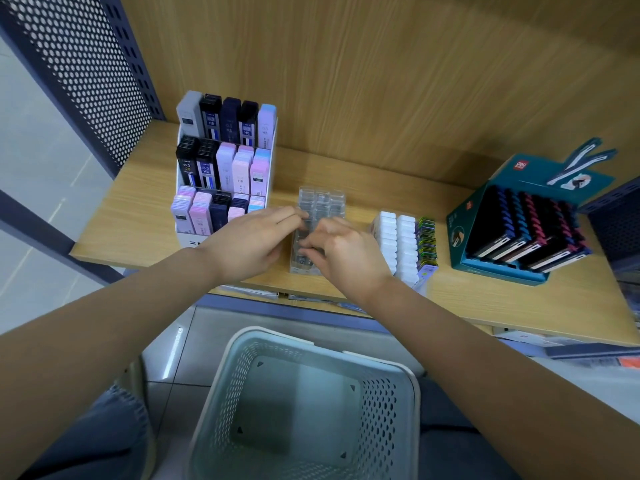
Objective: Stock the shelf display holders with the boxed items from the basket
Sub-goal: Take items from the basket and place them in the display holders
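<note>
A clear plastic display holder (322,202) lies on the wooden shelf (138,209), filled with rows of small clear boxes. My left hand (247,244) reaches over its left side, fingertips touching the boxes. My right hand (343,252) is at the holder's front, its curled fingers pinching a small clear box (304,247) inside the holder. Below the shelf stands a pale green perforated basket (391,403); nothing shows inside it.
A tiered white stand of pencil-lead cases (221,168) stands left of the holder. White and green-yellow boxed items (405,244) sit to its right. A teal display box of dark pens (519,230) is further right. A perforated metal panel (86,64) bounds the shelf's left.
</note>
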`<state>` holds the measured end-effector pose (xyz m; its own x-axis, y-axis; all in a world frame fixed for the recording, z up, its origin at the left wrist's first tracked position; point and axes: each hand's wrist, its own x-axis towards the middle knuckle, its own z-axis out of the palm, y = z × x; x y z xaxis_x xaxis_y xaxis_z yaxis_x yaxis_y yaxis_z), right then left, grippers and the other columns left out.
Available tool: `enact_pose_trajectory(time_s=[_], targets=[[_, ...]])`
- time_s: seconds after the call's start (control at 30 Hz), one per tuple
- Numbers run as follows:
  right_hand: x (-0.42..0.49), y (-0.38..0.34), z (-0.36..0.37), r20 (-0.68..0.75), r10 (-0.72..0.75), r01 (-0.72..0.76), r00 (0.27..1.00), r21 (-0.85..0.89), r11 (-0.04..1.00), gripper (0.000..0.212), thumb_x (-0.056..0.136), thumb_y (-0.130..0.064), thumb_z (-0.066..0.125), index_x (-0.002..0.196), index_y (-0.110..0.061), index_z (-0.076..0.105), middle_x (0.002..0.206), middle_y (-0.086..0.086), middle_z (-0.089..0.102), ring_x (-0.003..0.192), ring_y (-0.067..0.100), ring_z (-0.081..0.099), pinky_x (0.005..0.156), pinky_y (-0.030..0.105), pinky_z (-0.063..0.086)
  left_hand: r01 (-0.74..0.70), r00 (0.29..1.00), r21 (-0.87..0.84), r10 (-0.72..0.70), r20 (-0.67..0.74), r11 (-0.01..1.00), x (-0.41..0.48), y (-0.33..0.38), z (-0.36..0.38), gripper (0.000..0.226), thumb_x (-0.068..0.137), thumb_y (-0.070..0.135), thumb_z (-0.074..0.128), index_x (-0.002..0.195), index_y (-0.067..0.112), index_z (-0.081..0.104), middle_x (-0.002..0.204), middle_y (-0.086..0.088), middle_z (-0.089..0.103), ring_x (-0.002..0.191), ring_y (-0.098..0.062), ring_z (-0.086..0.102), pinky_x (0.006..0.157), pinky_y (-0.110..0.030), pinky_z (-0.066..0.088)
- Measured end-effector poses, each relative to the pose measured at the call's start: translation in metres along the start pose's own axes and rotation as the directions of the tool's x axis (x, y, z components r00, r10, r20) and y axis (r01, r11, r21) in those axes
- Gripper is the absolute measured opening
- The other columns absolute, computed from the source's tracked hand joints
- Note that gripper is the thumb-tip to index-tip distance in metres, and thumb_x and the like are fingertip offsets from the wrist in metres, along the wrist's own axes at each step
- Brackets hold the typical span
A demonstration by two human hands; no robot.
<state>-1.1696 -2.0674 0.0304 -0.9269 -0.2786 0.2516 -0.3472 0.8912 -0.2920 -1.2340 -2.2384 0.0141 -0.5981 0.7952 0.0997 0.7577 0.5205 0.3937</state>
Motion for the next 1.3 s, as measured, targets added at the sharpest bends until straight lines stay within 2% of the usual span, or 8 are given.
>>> enact_pose_trajectory(time_s=[0.23, 0.4, 0.57, 0.7, 0.87, 1.0, 1.17, 1.3], targets=[[-0.006, 0.000, -0.002, -0.020, -0.024, 0.023, 1.000, -0.048, 0.999, 0.011, 0.075, -0.013, 0.066, 0.082, -0.012, 0.074, 0.073, 0.003, 0.065, 0.069, 0.025, 0.064, 0.042, 0.028, 0.050, 0.012, 1.000, -0.016, -0.011, 0.026, 1.000, 0.000, 0.002, -0.001, 0.043, 0.081, -0.004, 0.050, 0.121, 0.011, 0.051, 0.137, -0.002, 0.047, 0.126, -0.024, 0.046, 0.098, -0.040, 0.043], [-0.001, -0.003, -0.012, 0.179, 0.147, -0.145, 0.973, -0.022, 0.989, 0.024, 0.093, -0.026, 0.057, 0.113, -0.015, 0.064, 0.110, 0.003, 0.062, 0.109, 0.021, 0.053, 0.084, 0.038, 0.047, 0.048, 0.996, -0.025, -0.046, 0.070, 0.999, 0.003, 0.009, -0.006, 0.036, 0.086, 0.005, 0.052, 0.121, 0.012, 0.050, 0.138, -0.001, 0.045, 0.125, -0.022, 0.045, 0.097, -0.037, 0.041], [0.011, -0.010, -0.013, 0.290, 0.168, -0.175, 0.942, -0.002, 0.985, 0.025, 0.092, -0.027, 0.057, 0.113, -0.013, 0.060, 0.112, 0.005, 0.060, 0.107, 0.023, 0.054, 0.087, 0.034, 0.045, 0.075, 0.993, -0.030, -0.072, 0.091, 0.997, 0.003, 0.011, -0.010, 0.049, 0.082, 0.002, 0.053, 0.130, 0.010, 0.045, 0.132, -0.004, 0.047, 0.119, -0.023, 0.048, 0.091, -0.039, 0.043], [0.013, -0.004, -0.015, 0.193, 0.233, -0.259, 0.953, 0.129, 0.957, 0.014, 0.088, -0.021, 0.064, 0.099, -0.015, 0.067, 0.101, 0.003, 0.067, 0.095, 0.022, 0.063, 0.084, 0.038, 0.049, 0.053, 0.994, -0.016, -0.051, 0.097, 0.998, 0.004, 0.007, -0.009, 0.040, 0.080, 0.001, 0.052, 0.118, 0.012, 0.048, 0.127, -0.002, 0.049, 0.111, -0.021, 0.051, 0.079, -0.033, 0.044], [0.007, -0.001, -0.009, 0.131, 0.264, -0.282, 0.955, 0.144, 0.948, 0.013, 0.086, -0.025, 0.067, 0.096, -0.018, 0.070, 0.094, -0.002, 0.072, 0.091, 0.019, 0.065, 0.081, 0.037, 0.051, 0.067, 0.993, -0.025, -0.064, 0.098, 0.997, 0.004, 0.005, -0.010, 0.043, 0.082, 0.000, 0.052, 0.122, 0.013, 0.048, 0.138, 0.003, 0.043, 0.120, -0.017, 0.047, 0.083, -0.029, 0.043], [0.003, -0.002, -0.007, 0.108, 0.197, -0.206, 0.974, 0.086, 0.975, 0.021, 0.089, -0.028, 0.062, 0.107, -0.017, 0.063, 0.096, -0.002, 0.072, 0.094, 0.020, 0.065, 0.079, 0.037, 0.050, 0.068, 0.994, -0.018, -0.066, 0.089, 0.998, 0.004, 0.006, -0.009, 0.047, 0.081, 0.000, 0.052, 0.126, 0.012, 0.046, 0.136, 0.002, 0.044, 0.117, -0.019, 0.048, 0.079, -0.024, 0.039], [0.003, -0.001, -0.004, 0.122, 0.093, -0.090, 0.988, -0.024, 0.996, 0.018, 0.093, -0.026, 0.056, 0.101, -0.012, 0.063, 0.102, 0.004, 0.066, 0.098, 0.024, 0.059, 0.075, 0.037, 0.048, 0.087, 0.992, -0.032, -0.084, 0.094, 0.996, 0.004, 0.010, -0.011, 0.056, 0.082, -0.001, 0.051, 0.135, 0.012, 0.042, 0.140, 0.001, 0.042, 0.122, -0.019, 0.046, 0.091, -0.032, 0.043], [0.001, -0.002, -0.004, 0.040, 0.025, -0.024, 0.999, -0.040, 0.999, 0.013, 0.076, -0.021, 0.065, 0.073, -0.010, 0.071, 0.073, 0.004, 0.065, 0.072, 0.026, 0.063, 0.047, 0.032, 0.051, 0.088, 0.991, -0.034, -0.084, 0.106, 0.996, 0.004, 0.011, -0.012, 0.051, 0.082, -0.001, 0.051, 0.131, 0.012, 0.044, 0.139, 0.002, 0.042, 0.115, -0.016, 0.048, 0.086, -0.025, 0.040]])
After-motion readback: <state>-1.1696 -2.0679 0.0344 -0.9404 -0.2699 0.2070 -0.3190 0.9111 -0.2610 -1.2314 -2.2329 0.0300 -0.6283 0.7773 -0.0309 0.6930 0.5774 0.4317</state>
